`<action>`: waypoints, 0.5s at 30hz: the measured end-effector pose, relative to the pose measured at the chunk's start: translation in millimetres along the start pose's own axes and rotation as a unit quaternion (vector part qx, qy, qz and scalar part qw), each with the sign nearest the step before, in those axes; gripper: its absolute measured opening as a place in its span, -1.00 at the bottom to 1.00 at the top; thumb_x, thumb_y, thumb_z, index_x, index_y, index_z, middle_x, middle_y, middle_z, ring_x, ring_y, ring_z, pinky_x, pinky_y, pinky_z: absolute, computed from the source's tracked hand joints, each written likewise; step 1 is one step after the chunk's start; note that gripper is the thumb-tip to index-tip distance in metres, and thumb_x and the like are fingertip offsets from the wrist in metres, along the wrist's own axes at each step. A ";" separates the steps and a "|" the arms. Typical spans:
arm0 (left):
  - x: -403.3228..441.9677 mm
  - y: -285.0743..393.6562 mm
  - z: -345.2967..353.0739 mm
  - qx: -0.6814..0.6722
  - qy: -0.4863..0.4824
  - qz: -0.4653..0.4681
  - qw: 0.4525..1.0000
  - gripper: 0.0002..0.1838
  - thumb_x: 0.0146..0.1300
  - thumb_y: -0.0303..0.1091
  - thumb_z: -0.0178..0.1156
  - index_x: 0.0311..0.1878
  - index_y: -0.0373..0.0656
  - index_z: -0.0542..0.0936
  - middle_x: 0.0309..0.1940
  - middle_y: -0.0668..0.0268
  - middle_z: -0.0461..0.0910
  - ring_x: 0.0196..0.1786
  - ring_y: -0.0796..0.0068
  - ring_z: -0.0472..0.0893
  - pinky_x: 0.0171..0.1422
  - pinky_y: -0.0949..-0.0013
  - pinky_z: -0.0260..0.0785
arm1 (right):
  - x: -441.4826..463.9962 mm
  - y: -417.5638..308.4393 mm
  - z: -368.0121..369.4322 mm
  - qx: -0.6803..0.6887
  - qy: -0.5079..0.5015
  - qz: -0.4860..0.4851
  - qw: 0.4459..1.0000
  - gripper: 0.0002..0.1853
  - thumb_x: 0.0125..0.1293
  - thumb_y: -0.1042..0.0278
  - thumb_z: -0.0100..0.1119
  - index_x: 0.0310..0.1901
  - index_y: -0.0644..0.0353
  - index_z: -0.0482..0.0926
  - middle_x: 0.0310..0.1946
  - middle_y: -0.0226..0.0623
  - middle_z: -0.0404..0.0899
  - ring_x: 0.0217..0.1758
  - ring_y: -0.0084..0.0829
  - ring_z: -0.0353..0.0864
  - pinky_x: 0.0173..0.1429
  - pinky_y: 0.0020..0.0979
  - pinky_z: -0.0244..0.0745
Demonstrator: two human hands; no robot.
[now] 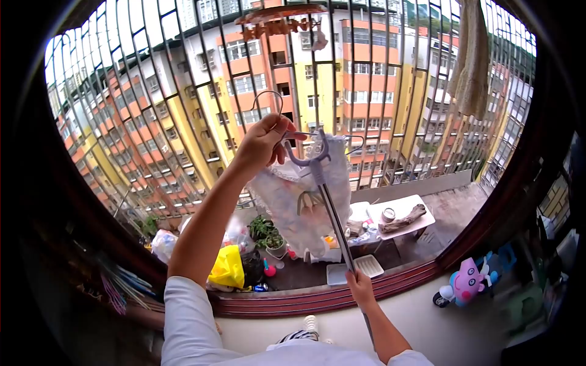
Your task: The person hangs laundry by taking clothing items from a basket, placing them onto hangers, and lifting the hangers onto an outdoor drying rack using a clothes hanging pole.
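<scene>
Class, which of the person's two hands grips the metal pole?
The right hand, closed around the pole; the left hand, higher up, holds the clothes hanger.

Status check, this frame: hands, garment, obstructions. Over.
Left hand holding hanger near its top. Right hand gripping pole. White garment hanging, partly behind pole. Window bars beyond.
</scene>
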State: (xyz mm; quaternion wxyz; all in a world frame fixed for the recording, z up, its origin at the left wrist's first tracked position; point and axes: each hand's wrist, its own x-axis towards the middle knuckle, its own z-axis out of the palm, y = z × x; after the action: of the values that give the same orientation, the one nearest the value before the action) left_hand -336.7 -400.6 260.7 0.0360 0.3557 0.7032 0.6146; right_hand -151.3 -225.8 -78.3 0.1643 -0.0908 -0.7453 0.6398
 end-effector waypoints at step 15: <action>83.8 -1.7 60.3 -0.018 -0.092 0.032 0.995 -0.70 0.32 -0.17 -0.13 -0.31 -0.20 0.45 -0.36 0.31 0.58 -0.75 0.71 0.36 -0.72 0.63 0.03 | 45.0 6.3 -43.1 0.087 0.075 0.014 0.993 -0.66 0.25 0.05 0.00 -0.53 0.10 0.30 -0.74 -0.61 0.21 -0.74 -0.77 0.13 -0.68 -0.65 -0.03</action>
State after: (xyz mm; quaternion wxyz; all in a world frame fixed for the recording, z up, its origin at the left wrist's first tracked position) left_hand -370.4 -304.4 277.0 0.0873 0.4320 0.6743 0.5925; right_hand -178.0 -169.4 -73.2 0.2176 -0.1345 -0.6710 0.6959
